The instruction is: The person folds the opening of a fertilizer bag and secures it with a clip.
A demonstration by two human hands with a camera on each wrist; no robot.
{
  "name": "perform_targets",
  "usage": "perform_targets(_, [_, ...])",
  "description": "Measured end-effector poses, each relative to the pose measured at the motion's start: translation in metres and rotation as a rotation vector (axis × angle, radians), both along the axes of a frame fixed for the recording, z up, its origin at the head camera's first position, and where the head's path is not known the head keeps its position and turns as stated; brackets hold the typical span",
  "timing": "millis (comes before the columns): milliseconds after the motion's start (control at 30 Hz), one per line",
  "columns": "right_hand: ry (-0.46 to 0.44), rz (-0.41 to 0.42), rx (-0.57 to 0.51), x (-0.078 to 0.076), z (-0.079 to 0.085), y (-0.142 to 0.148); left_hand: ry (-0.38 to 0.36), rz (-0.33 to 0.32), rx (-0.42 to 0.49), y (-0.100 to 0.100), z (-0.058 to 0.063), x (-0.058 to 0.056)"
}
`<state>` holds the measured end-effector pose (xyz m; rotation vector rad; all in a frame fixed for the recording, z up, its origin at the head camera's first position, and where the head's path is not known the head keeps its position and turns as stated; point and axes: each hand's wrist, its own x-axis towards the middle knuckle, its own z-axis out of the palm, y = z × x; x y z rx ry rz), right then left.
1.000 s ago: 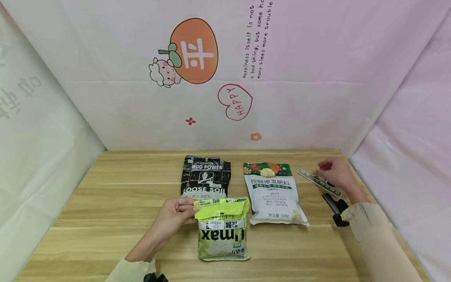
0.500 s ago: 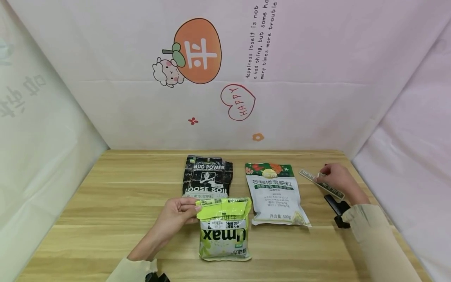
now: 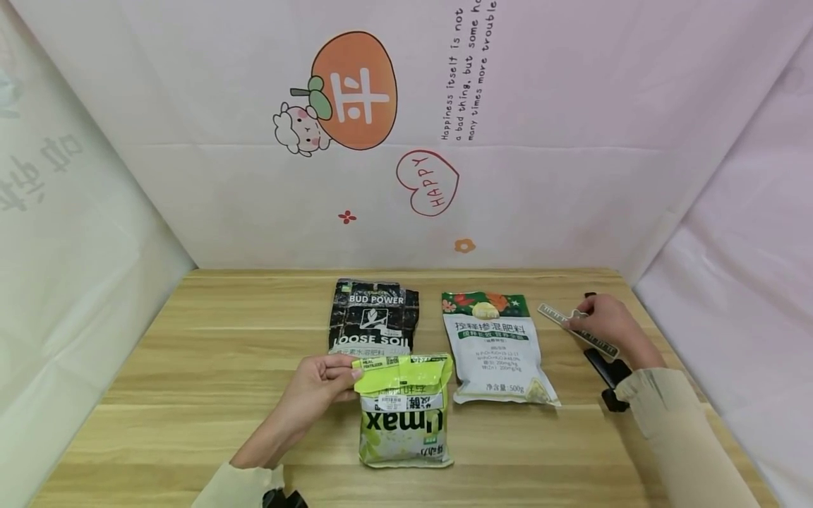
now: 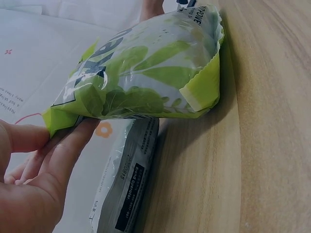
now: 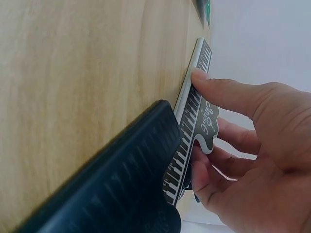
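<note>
A lime-green bag (image 3: 403,416) marked "max" lies near the front of the wooden table (image 3: 190,367). My left hand (image 3: 348,375) pinches its folded top left corner; in the left wrist view the thumb and fingers (image 4: 63,145) hold the green bag (image 4: 146,73) slightly off the wood. At the right, my right hand (image 3: 576,322) pinches a long clip printed with piano keys (image 3: 593,339). In the right wrist view the thumb and fingers (image 5: 214,92) grip this piano-key clip (image 5: 192,121), which lies low against the table beside a black clip (image 5: 121,184).
A black "BUD POWER LOOSE SOIL" bag (image 3: 375,317) lies behind the green one, and a white and green fertilizer bag (image 3: 495,346) lies to its right. The black clip (image 3: 606,377) rests by my right wrist. Cloth walls (image 3: 95,233) enclose the table.
My right hand has come down onto the piano-key clip and closed its fingers on it. The left hand and the green bag have stayed put.
</note>
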<state>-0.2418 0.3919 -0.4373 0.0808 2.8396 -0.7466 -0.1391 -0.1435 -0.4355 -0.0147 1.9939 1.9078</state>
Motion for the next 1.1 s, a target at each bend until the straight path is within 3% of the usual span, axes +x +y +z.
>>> perform_targets(467, [0.079, 0.017, -0.022, 0.001, 0.003, -0.001, 0.001, -0.008, 0.003, -0.001, 0.001, 0.000])
perform_targets(1100, [0.141, 0.002, 0.044, 0.002, 0.018, -0.005, 0.014, -0.012, 0.009, 0.000, 0.000, 0.000])
